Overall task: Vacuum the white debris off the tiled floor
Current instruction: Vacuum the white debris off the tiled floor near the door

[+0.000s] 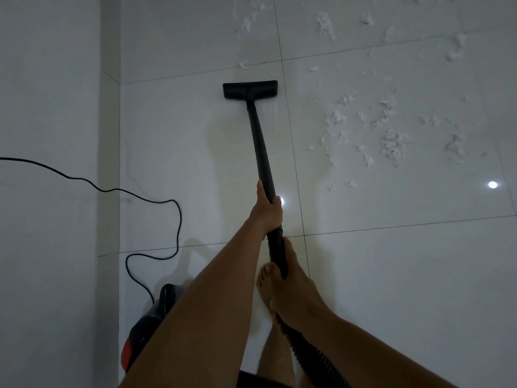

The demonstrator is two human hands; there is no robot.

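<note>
A black vacuum wand [261,147] runs from my hands out to its flat black floor head [250,89], which rests on the glossy tiled floor [181,130]. My left hand [267,211] grips the wand higher up; my right hand [293,287] grips its lower end where the ribbed hose [310,357] begins. White debris [391,141] lies scattered in clumps to the right of the head, with more debris [324,22] farther out. A few scraps [243,64] lie just beyond the head.
The black and red vacuum body [148,326] sits at the lower left beside the white wall [50,135]. Its black power cord [167,219] loops over the floor and up the wall. My bare foot [265,289] shows under the wand.
</note>
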